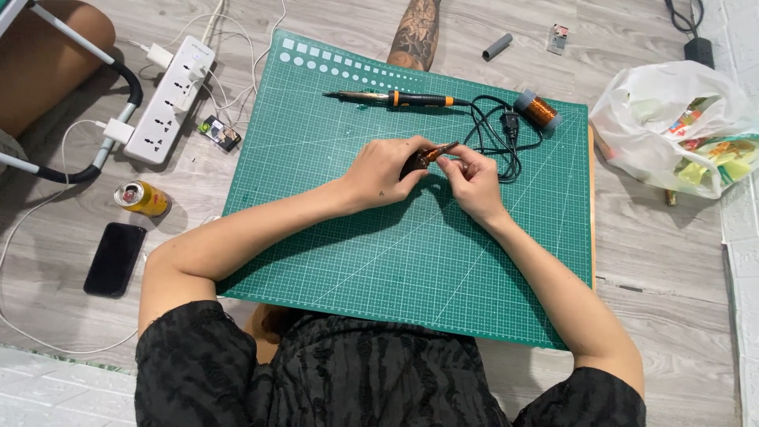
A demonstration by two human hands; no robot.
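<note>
Copper-wound piece [431,156] pinched by left hand [385,170], right hand [472,178] fingertips.

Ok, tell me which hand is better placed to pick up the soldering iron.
Probably the left hand: the soldering iron lies straight beyond it, handle nearest. The right hand sits further right, by the black cable.

Black textured short-sleeved top, both forearms bare

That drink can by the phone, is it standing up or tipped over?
Tipped over. The yellow and red can lies on its side on the floor, its round top facing left, just above the black phone.
</note>
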